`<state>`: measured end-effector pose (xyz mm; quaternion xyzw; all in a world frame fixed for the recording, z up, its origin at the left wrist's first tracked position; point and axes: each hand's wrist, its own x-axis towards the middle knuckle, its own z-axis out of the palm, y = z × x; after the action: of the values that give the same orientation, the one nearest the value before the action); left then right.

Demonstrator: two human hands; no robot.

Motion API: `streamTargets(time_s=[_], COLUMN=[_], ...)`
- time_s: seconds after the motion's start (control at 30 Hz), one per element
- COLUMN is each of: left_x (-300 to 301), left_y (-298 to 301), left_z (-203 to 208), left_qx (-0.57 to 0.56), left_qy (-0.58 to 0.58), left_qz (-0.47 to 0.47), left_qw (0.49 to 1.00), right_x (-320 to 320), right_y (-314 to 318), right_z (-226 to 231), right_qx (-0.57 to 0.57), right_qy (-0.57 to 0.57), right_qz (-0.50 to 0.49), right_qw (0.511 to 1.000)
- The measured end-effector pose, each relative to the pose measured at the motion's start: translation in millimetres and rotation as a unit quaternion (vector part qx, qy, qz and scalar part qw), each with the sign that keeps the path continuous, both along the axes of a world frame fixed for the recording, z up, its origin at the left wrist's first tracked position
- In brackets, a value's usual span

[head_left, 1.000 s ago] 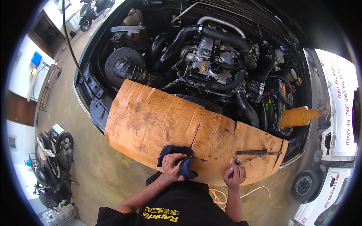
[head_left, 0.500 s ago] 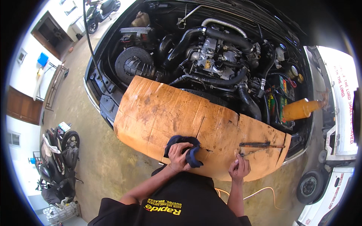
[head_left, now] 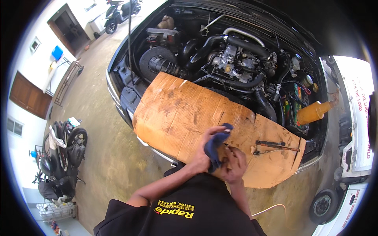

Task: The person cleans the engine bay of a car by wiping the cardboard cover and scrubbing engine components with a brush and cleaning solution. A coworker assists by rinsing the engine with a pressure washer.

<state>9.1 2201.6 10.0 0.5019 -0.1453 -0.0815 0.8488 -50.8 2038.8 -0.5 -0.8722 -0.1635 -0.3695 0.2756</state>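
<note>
In front of my body, over the near edge of a stained cardboard sheet (head_left: 169,114), my two hands are close together. My left hand (head_left: 202,155) is closed around a crumpled dark blue cloth (head_left: 214,151). Right beside the cloth, my right hand (head_left: 235,165) has its fingers curled in a pinch; what they hold, if anything, is hidden. To the right on the cardboard lie a dark long-handled tool (head_left: 271,144) and a thin rod (head_left: 289,148), with a small dark piece (head_left: 256,152) near their left end.
Beyond the cardboard is an open engine bay with an engine (head_left: 236,59), a round black housing (head_left: 157,63) and a battery (head_left: 301,96). A yellowish bottle (head_left: 313,113) stands at the right. Motorcycles (head_left: 63,157) are parked at left, a white vehicle (head_left: 354,204) at right. An orange hose (head_left: 275,205) lies on the floor.
My right hand has left the small piece by the tools and moved left to the cloth. My left hand has lifted the cloth and shifted right. The view has swung slightly.
</note>
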Motion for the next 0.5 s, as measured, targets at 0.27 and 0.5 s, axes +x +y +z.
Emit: streamTargets(time_s=[0.27, 0.5], left_x=[-33.0, -27.4], left_y=[-9.0, 7.5], left_z=[-0.9, -10.4], left_qx=[-0.017, 0.027], left_qy=[0.057, 0.191], left_qz=[0.052, 0.033], left_qw=[0.997, 0.981], right_x=[-15.7, -33.9], right_y=[6.1, 22.3], right_z=[42.7, 63.7], right_qx=[-0.048, 0.037], right_qy=[0.079, -0.004], right_qz=[0.110, 0.145], right_qw=[0.990, 0.989])
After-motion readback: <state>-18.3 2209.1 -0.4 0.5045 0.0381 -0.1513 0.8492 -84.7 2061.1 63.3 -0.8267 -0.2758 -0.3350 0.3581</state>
